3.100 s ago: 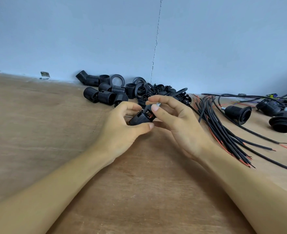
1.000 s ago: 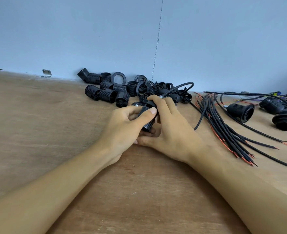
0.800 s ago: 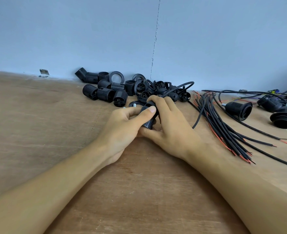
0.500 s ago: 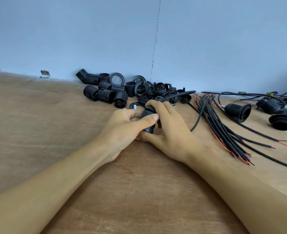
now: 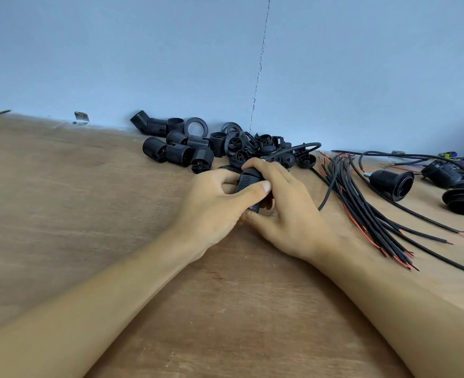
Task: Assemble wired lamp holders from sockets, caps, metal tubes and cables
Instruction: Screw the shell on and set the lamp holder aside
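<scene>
I see a plywood tabletop [image 5: 75,214], scuffed and pale, running back to a flat blue wall [image 5: 143,50] split by a thin vertical crack [image 5: 259,69], with a small metal bracket [image 5: 80,117] where board and wall meet at the left. Low over the middle of the board the left hand [image 5: 211,203] curls thumb and fingers round a black ribbed socket [image 5: 248,182] and the right hand [image 5: 288,214] grips it from the other side, a black cable [image 5: 307,145] arching away just past the right fingers. Against the wall behind them lies a heap of loose black parts [image 5: 198,148], a cable bundle [image 5: 362,203] in black and red fans out to the right, and wired holders [image 5: 392,184] lie beyond it.
</scene>
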`<action>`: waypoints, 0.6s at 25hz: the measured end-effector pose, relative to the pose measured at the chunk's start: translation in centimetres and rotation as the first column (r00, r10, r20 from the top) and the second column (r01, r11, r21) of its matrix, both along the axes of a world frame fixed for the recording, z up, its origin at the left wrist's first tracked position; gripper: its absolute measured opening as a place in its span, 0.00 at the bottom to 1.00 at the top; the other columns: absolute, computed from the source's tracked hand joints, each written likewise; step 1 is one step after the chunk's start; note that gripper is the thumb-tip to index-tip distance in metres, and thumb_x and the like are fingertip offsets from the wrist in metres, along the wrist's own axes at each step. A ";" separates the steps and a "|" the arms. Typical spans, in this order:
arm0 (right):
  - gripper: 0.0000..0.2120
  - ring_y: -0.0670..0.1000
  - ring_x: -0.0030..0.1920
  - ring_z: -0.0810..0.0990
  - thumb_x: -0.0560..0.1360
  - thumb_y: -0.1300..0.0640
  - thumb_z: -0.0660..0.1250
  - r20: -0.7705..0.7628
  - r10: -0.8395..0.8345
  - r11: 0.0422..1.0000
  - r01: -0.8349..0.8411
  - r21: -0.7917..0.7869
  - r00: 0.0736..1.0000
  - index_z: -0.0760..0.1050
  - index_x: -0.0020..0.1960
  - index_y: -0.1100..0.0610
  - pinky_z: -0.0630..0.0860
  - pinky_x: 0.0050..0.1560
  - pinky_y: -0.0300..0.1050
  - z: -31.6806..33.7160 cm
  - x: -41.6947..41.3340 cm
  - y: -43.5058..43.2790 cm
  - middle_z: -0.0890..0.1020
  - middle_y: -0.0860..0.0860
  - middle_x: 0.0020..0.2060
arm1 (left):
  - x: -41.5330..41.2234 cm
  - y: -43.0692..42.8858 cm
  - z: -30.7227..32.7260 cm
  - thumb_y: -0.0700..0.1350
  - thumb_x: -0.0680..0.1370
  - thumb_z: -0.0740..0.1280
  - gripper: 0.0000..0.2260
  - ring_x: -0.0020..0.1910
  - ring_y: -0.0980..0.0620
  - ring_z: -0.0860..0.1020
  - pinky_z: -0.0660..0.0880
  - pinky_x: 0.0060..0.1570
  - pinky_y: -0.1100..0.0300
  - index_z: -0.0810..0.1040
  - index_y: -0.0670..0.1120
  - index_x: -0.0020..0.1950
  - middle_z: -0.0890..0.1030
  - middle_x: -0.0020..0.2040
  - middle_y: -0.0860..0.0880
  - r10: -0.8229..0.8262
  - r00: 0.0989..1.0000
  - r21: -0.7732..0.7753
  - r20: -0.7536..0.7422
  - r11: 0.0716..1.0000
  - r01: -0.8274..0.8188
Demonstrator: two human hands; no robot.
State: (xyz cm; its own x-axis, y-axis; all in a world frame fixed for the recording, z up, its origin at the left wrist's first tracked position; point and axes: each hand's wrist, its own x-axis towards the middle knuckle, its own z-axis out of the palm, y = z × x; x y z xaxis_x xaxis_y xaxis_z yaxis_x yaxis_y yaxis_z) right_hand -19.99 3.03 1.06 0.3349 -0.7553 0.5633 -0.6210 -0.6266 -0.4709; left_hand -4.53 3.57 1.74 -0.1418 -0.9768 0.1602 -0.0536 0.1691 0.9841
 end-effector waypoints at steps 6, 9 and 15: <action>0.31 0.36 0.53 0.75 0.66 0.58 0.74 0.104 -0.039 0.999 0.038 0.011 0.994 0.71 0.67 0.51 0.67 0.53 0.26 -0.2 0.3 0.3 0.78 0.44 0.56 | -0.7 0.9 0.2 0.53 0.67 0.81 0.17 0.36 0.62 0.83 0.78 0.36 0.64 0.80 0.50 0.49 0.86 0.38 0.58 0.293 0.929 -0.256 0.226 0.938 -0.234; 0.29 0.40 0.56 0.75 0.66 0.58 0.71 0.075 -0.069 0.997 0.072 -0.035 0.995 0.72 0.67 0.53 0.66 0.57 0.25 -0.5 0.4 0.2 0.78 0.47 0.56 | -1.2 0.9 0.0 0.51 0.67 0.81 0.15 0.34 0.62 0.82 0.76 0.34 0.67 0.80 0.49 0.46 0.85 0.35 0.58 0.343 0.910 -0.318 0.234 0.911 -0.262; 0.26 0.44 0.50 0.73 0.68 0.57 0.64 0.003 -0.070 0.997 0.070 0.009 0.998 0.71 0.67 0.55 0.68 0.52 0.29 -0.7 0.7 0.3 0.75 0.51 0.54 | -1.2 0.6 0.0 0.51 0.67 0.80 0.15 0.33 0.65 0.80 0.71 0.30 0.72 0.76 0.51 0.44 0.83 0.34 0.64 0.349 0.899 -0.284 0.263 0.919 -0.274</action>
